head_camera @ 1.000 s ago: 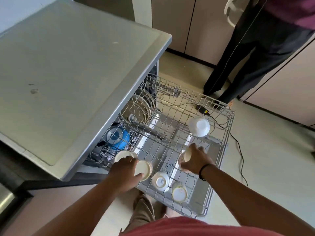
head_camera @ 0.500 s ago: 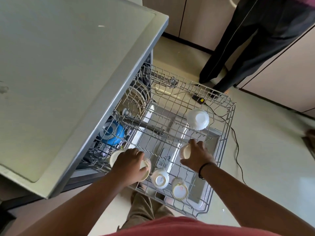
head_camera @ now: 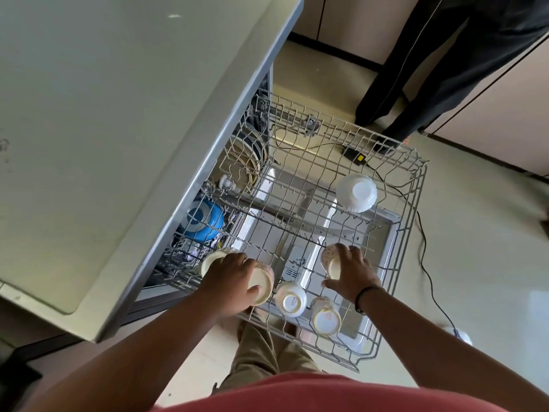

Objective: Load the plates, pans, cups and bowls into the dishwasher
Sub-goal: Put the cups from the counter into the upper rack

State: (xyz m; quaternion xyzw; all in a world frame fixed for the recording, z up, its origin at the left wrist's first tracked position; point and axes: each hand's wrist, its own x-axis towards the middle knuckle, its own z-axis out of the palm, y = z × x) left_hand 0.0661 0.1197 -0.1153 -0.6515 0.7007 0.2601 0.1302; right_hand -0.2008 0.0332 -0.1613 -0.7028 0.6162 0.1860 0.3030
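Hands: left hand (head_camera: 230, 281) still clamps its cup (head_camera: 263, 282) lower-centre, right hand (head_camera: 352, 275) just tipped another cup (head_camera: 331, 260) onto the rack (head_camera: 416, 185).

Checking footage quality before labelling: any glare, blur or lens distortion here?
Head view: wide-angle bending curves the countertop edge; glare on the steel door panel beneath the rack; white bowl slightly overexposed; hands and cups reasonably sharp.

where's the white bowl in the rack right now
In the head view the white bowl sits upside down near the far right corner of the pulled-out upper rack, apart from the cups by the hands.
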